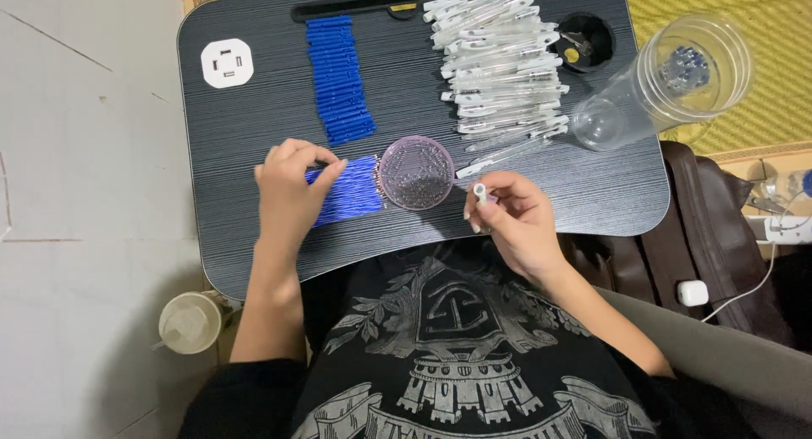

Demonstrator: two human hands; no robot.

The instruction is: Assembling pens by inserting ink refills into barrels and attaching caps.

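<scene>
My left hand (290, 188) rests on a row of blue pen refills (348, 191) lying on the black lap desk (254, 117), with its fingers pinching at them. Next to the refills sits a round pinkish lid (416, 172) filled with tiny springs. My right hand (513, 217) holds a clear pen barrel (480, 191) end-on, just right of the lid. A pile of clear and white pen barrels (501, 63) lies at the desk's back, and a row of short blue pen parts (340, 79) lies to its left.
A clear plastic jar (668, 79) lies on its side at the desk's right edge. A round cup recess (585, 40) holds small bits. A white socket plate (227, 63) sits at back left. A cup with a lid (189, 322) stands on the floor, left.
</scene>
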